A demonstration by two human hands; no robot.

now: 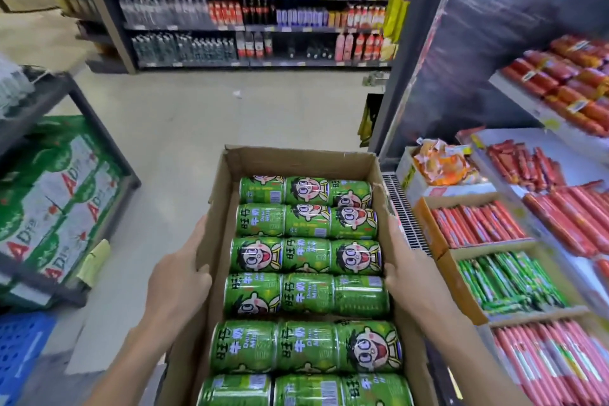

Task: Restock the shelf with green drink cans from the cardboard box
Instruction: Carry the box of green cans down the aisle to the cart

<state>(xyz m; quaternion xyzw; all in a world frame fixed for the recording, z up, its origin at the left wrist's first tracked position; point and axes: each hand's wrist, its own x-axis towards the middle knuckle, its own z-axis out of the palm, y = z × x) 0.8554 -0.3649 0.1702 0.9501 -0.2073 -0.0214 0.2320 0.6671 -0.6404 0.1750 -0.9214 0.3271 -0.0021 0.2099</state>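
A view looking down from a person's head in a supermarket aisle. Both bare hands carry an open cardboard box (298,160) held out in front at about waist height, over a pale floor. The box is full: green drink cans (304,255) lie on their sides in tidy rows of three, six rows showing, with a cartoon face on each label. No gap shows among the rows in view, so the restocking seems barely begun; judging by this, every can has yet to go onto a shelf. The left hand (179,277) grasps the box's left wall, its thumb hooked over the wall's upper edge and the fingers hidden against the outside. The right hand (403,277) presses against the right wall in the same way; its fingers are out of sight behind the cardboard, so how they curl cannot be told. The cans sit between the two hands, touching neither. To the right, just beside the box, shelves (514,241) hold red sausage packs (478,219) and green stick packs (507,282). To the left stands a stack of green and white cartons (59,194) beneath a dark rack. Far shelves of bottled drinks (230,10) line the back. No shelf of matching green cans is visible.
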